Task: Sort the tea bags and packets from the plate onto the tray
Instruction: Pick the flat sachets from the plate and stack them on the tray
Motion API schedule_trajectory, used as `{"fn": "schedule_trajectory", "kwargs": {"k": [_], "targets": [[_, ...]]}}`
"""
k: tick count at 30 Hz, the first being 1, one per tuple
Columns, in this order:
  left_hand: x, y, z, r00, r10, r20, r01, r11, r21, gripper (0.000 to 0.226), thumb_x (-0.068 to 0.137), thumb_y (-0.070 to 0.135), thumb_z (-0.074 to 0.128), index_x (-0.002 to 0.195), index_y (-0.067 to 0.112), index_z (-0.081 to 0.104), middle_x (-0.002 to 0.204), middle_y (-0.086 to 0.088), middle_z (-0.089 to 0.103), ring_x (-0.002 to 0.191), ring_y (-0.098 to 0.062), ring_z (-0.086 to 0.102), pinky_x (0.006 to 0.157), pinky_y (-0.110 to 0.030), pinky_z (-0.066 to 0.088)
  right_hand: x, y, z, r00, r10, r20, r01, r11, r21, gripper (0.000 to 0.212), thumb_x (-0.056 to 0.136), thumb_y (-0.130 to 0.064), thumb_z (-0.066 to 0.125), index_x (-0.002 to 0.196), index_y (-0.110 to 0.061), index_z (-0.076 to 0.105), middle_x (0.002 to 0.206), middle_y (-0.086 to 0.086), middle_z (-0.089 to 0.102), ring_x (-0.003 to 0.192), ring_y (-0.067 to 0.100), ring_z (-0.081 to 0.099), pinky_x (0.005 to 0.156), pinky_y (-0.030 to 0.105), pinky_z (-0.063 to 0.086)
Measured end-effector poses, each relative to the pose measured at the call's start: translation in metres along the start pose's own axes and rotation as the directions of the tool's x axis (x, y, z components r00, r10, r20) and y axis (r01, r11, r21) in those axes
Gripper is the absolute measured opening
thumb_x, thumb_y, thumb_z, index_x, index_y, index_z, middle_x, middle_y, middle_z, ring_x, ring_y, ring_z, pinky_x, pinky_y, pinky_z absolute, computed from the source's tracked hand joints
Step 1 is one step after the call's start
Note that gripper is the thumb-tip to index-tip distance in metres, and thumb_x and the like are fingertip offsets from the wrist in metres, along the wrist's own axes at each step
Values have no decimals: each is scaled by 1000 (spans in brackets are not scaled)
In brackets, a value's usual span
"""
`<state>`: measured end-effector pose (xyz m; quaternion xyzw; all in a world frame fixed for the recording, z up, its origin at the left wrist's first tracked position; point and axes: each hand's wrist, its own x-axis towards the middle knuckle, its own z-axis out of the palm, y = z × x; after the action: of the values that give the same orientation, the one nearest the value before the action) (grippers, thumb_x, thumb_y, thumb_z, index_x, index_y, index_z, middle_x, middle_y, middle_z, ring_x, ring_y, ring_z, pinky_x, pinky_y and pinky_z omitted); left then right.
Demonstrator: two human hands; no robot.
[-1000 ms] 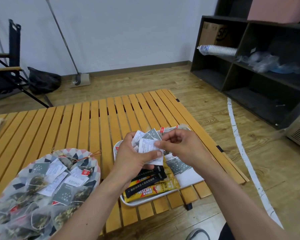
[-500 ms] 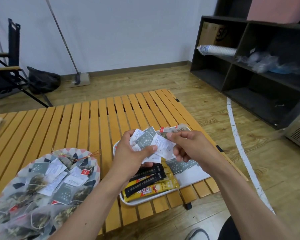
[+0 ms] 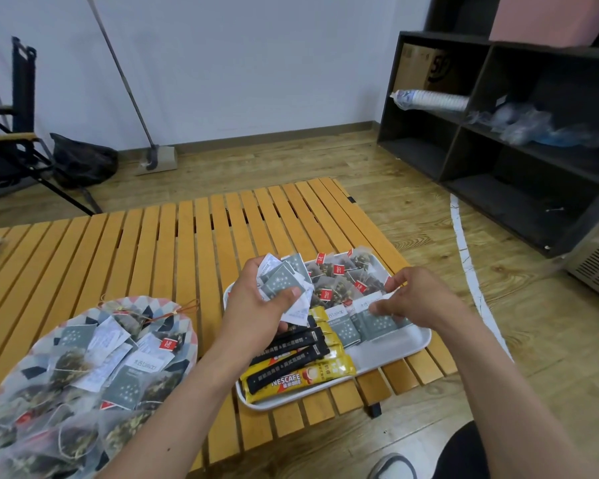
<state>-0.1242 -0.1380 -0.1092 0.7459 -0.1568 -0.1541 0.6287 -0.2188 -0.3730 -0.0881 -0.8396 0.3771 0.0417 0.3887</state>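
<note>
Several packets [image 3: 280, 284] sat fanned in the gripping left hand [image 3: 256, 307] while the right hand [image 3: 424, 299] pinched one onto the tray [image 3: 414, 344], so some might slip.

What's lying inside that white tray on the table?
Black sticks, yellow Nescafe sticks, grey square packets and red-tagged mesh tea bags at the far end. The left hand and right hand cover whatever lies beneath them.

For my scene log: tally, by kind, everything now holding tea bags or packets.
Plate: 1
Tray: 1
Hands: 2 (left hand grips a bundle, right hand pinches one packet)
Total: 4
</note>
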Motion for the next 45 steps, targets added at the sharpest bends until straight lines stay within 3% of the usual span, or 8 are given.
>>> {"fn": "schedule_trajectory", "kwargs": {"k": [4,15,19,25,31,34,39,45], "targets": [[0,-1,1,1000,-28,-3,28,1000,-3,52,94,23,72,139,31,48,114,5,69,85,-29,73,57,-25,55,10,2,10,999,-16,-47,15,1000,-11,33,63,-23,98,81,-13,72,68,4,76,59,16,69,65,33,59],[-1,2,1,999,-36,-9,36,999,2,51,95,24,72,139,31,48,118,5,67,87,-21,73,56,-21,53,18,-1,26,996,9,-86,-18,995,-97,29,75,-36,89,73,-11,73,59,2,72,69,20,75,61,29,58],[-2,2,2,999,-35,-2,35,999,0,50,94,24,72,137,32,49,116,6,69,87,-19,73,56,-21,53,17,-4,29,994,-4,-105,-7,994,-112,28,79,-36,87,73,-13,72,57,1,71,61,14,69,55,25,50],[-3,2,4,997,-70,14,71,996,-45,48,95,20,71,136,32,50,113,6,71,85,-20,74,59,-25,55,17,-5,29,999,19,-41,-21,999,-42,17,82,-21,85,76,-11,72,57,4,73,48,11,65,55,27,56],[-2,5,3,990,-130,57,137,976,-167,45,94,3,63,131,27,54,112,0,73,90,-23,76,68,-37,63,14,-2,25,999,34,-2,-34,999,9,11,79,-6,84,75,-9,75,67,9,77,64,19,76,67,35,64],[-3,6,4,987,-140,82,153,971,-184,47,94,-1,64,131,25,53,112,-1,73,84,-21,78,75,-46,65,8,-2,19,997,-50,-64,56,994,98,10,84,-10,79,76,-10,74,67,4,77,69,21,77,71,40,65],[-5,9,5,988,-105,115,126,972,-200,50,88,0,75,127,24,55,107,-1,76,86,-22,78,69,-40,63,-35,-27,22,952,-304,33,260,861,436,29,79,-33,86,95,-11,74,83,1,79,75,14,76,63,24,57],[-8,10,4,988,-55,143,67,995,-78,58,71,7,91,117,23,59,96,-1,78,82,-21,77,56,-31,57,-34,-38,41,911,-408,-57,404,855,325,41,69,-44,91,98,-24,70,90,0,73,74,9,66,69,28,57]]}}
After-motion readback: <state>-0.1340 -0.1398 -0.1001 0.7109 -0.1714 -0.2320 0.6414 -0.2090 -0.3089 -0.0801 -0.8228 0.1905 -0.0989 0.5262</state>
